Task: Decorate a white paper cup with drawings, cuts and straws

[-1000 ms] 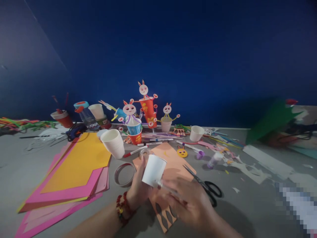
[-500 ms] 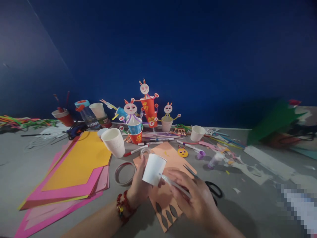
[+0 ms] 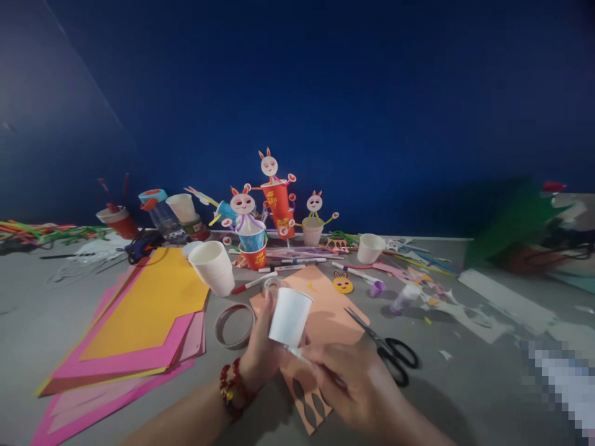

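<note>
The cup [image 3: 290, 316] is held in the left hand [image 3: 263, 353], with the thumb laid along its left side and the rest of the grip mostly hidden behind. Its long axis is kept nearly upright, the top tipped slightly to the right; which end is open cannot be made out.

The key relation is at the cup's lower edge: the pen [image 3: 302, 357] is aimed there from the right, slanted up and leftward out of the right hand [image 3: 360, 381]. Whether cup and pen are touching cannot be told. The cup is cradled by the left hand, so it is nearer to that one — the right is placed lower, just beside it.

Both hands are narrowly closed: the left is curved around the cup, the right is pinched on the pen.

Below them, the peach paper [image 3: 337, 322] is spread on the counter [image 3: 465, 384], with slots cut in its near end. To the right, the scissors [image 3: 400, 353] are laid with blades slightly parted. To the left, a tape roll [image 3: 220, 329] is seen, then a paper pile [image 3: 139, 310]. Farther back, a cup stack [image 3: 212, 267] and a yellow face [image 3: 343, 284] are placed — rabbit figures [image 3: 277, 201] are stood behind.
</note>
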